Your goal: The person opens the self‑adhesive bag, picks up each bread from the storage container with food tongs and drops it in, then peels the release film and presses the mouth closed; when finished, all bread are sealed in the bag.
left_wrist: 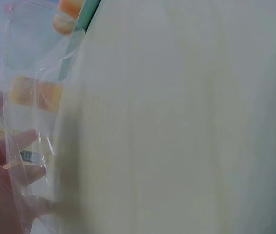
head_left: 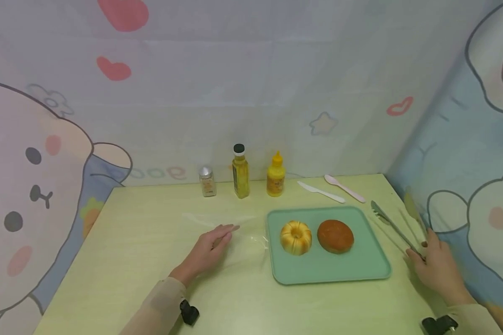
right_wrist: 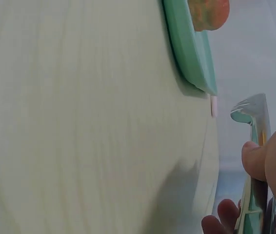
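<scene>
A clear plastic bag (head_left: 253, 239) hangs from my left hand (head_left: 211, 249), held at the thumb and fingertips left of the tray. In the left wrist view, the spread fingers (left_wrist: 28, 173) show through the film of the bag (left_wrist: 35, 53). My right hand (head_left: 438, 267) grips metal tongs (head_left: 396, 230) beyond the tray's right edge, their two arms apart in the head view. On the green tray (head_left: 331, 274) lie a fluted yellow bun (head_left: 296, 238) and a smooth brown bun (head_left: 335, 236), side by side.
Along the back stand a shaker (head_left: 207, 182) with a silver lid, an oil bottle (head_left: 241, 174) and a yellow squeeze bottle (head_left: 275, 177). A white plastic knife (head_left: 320, 191) and a pink spoon (head_left: 344, 188) lie behind the tray. Printed cloth walls border the table (head_left: 302, 311).
</scene>
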Motion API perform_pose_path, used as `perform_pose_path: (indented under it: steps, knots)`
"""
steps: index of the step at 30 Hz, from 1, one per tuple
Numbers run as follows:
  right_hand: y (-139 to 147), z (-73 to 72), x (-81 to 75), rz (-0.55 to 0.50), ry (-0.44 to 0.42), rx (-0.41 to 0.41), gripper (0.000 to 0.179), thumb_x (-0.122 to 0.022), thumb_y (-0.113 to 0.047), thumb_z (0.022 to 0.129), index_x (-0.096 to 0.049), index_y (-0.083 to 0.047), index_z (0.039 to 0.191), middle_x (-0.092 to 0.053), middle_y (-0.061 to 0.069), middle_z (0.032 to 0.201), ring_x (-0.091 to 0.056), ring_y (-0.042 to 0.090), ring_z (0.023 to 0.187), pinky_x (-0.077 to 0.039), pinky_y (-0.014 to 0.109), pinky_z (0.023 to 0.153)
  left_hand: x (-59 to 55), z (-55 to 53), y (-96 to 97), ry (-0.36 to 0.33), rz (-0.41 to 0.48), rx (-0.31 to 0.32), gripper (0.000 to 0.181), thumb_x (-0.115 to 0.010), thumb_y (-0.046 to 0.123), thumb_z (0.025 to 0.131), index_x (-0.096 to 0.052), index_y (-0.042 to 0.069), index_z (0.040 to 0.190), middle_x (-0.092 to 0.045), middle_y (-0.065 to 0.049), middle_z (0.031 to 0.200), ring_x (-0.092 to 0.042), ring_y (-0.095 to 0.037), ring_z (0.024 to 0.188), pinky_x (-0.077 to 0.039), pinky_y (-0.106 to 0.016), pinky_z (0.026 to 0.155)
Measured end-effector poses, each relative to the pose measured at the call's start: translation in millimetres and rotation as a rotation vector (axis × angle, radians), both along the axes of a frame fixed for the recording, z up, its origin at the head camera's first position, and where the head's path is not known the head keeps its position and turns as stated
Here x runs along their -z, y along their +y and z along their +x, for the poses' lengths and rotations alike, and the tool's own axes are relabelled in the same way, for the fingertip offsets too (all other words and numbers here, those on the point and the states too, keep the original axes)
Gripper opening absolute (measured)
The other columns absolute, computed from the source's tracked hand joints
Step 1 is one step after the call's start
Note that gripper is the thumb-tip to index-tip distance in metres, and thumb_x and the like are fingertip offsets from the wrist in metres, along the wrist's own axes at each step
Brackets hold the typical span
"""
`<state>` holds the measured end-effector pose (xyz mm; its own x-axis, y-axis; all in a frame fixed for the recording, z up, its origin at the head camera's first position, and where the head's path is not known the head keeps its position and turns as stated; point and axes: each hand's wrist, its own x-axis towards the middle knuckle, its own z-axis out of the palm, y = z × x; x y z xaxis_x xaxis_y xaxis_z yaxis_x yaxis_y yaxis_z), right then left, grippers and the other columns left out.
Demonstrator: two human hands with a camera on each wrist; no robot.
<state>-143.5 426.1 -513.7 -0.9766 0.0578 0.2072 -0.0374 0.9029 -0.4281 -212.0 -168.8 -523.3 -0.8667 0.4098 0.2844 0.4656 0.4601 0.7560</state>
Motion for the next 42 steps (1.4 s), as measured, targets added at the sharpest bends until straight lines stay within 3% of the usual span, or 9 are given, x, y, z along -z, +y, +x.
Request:
perform_pose_path:
  steps: [5, 12, 19, 25, 28, 31, 42]
  knots:
    - [-5, -1.9, -8.0, 0.034, 0.0, -0.007, 0.082, -0.062, -0.027, 0.107, -0.015, 0.018, 0.157, -0.053, 0.042, 0.119, -0.053, 0.058, 0.098, -0.046, 0.065, 0.068, 0.6, -0.3, -1.7, 0.01, 0.006, -0.003, 0.034, -0.053, 0.021, 0.112, -0.067, 0.012, 0.142, -0.062, -0.015, 0.147, -0.049, -0.042, 0.144, -0.034, -0.055, 0.122]
    - [-9, -3.3, -13.6, -0.015, 0.063, -0.034, 0.08, -0.063, -0.033, 0.106, -0.026, 0.018, 0.155, -0.065, 0.037, 0.108, -0.061, 0.057, 0.091, -0.046, 0.067, 0.07, -0.3, -0.5, -1.6, 0.011, 0.004, 0.003, 0.034, -0.053, 0.021, 0.112, -0.067, 0.012, 0.142, -0.063, -0.014, 0.147, -0.051, -0.039, 0.144, -0.036, -0.054, 0.121]
    - [-14, -2.4, -21.4, -0.037, -0.001, -0.021, 0.077, -0.059, -0.042, 0.106, -0.03, 0.003, 0.161, -0.071, 0.024, 0.088, -0.063, 0.037, 0.067, -0.048, 0.052, 0.059, -1.1, 1.0, -0.7, 0.008, 0.011, 0.001, 0.034, -0.053, 0.02, 0.112, -0.068, 0.011, 0.141, -0.063, -0.016, 0.146, -0.051, -0.04, 0.144, -0.035, -0.054, 0.121]
    - [-23, -1.8, -28.7, -0.013, 0.005, -0.106, 0.069, -0.067, -0.041, 0.103, -0.042, -0.013, 0.16, -0.052, 0.0, 0.064, -0.049, 0.015, 0.057, -0.04, 0.035, 0.054, 0.9, 0.9, -0.8, 0.011, -0.003, -0.011, 0.034, -0.054, 0.02, 0.112, -0.068, 0.011, 0.141, -0.064, -0.013, 0.146, -0.052, -0.038, 0.143, -0.035, -0.053, 0.122]
    - [-27, -1.4, -31.0, -0.025, -0.011, -0.175, 0.064, -0.069, -0.039, 0.102, -0.046, -0.017, 0.158, -0.037, -0.009, 0.063, -0.031, 0.005, 0.053, -0.028, 0.027, 0.053, 0.8, -0.2, -0.6, 0.02, -0.006, -0.013, 0.034, -0.054, 0.021, 0.112, -0.068, 0.012, 0.141, -0.064, -0.011, 0.146, -0.053, -0.036, 0.143, -0.034, -0.051, 0.123]
    - [-27, -1.3, -30.4, -0.024, -0.035, -0.237, 0.063, -0.069, -0.037, 0.103, -0.046, -0.019, 0.158, -0.03, -0.014, 0.062, -0.024, 0.0, 0.052, -0.026, 0.025, 0.051, -1.3, -0.7, -0.5, 0.017, -0.004, -0.011, 0.033, -0.053, 0.021, 0.112, -0.068, 0.013, 0.141, -0.064, -0.011, 0.146, -0.053, -0.034, 0.143, -0.034, -0.05, 0.123]
    - [-28, -0.5, -22.0, 0.05, -0.079, -0.363, 0.067, -0.075, -0.039, 0.098, -0.05, -0.019, 0.157, -0.036, -0.019, 0.059, -0.029, -0.002, 0.05, -0.031, 0.021, 0.05, -1.3, -1.0, 0.7, 0.018, -0.007, -0.008, 0.033, -0.054, 0.02, 0.112, -0.068, 0.011, 0.14, -0.064, -0.012, 0.145, -0.053, -0.037, 0.142, -0.034, -0.052, 0.123]
